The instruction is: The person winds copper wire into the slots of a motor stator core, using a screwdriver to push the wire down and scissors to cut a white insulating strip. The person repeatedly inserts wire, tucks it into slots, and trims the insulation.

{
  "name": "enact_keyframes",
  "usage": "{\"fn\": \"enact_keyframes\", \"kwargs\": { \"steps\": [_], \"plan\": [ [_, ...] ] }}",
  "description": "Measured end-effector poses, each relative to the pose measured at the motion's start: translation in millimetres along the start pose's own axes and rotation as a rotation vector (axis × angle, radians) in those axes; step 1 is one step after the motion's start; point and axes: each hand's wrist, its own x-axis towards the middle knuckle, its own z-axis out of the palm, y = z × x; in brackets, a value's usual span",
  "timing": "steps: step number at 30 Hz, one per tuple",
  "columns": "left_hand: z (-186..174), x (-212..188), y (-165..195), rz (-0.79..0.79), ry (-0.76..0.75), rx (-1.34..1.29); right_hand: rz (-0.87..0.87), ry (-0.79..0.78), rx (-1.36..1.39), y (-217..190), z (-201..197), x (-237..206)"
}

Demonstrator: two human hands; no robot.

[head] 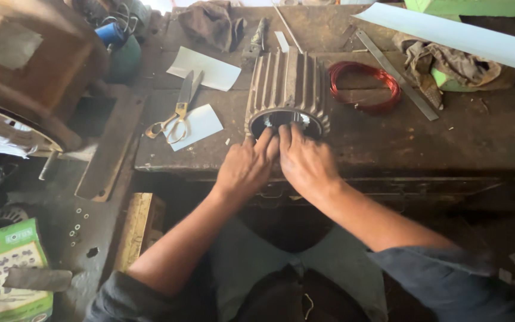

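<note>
Two bare hands work at the open mouth of a finned motor housing (287, 89) lying on its side near the front edge of a worn wooden workbench (448, 137).

The left hand (247, 167) and right hand (305, 162) sit side by side, touching, fingers reaching into the housing's round opening; whether they pinch anything inside cannot be told. Just right of the housing lies a coil of red wire (365, 86), with a metal ruler (396, 74) beyond it. To the left, brass-handled scissors (177, 110) rest across white paper sheets (201, 125).
</note>
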Motion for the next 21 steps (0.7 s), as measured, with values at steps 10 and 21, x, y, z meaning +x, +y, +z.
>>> {"fn": "enact_keyframes", "kwargs": {
  "steps": [10,21],
  "plan": [
    [3,6,20,-0.109,-0.174,0.088,0.056,0.107,0.113,0,-1,-3],
    [10,16,5,-0.721,0.171,-0.779,-0.035,0.261,0.354,8,-9,-28]
  ]
}}
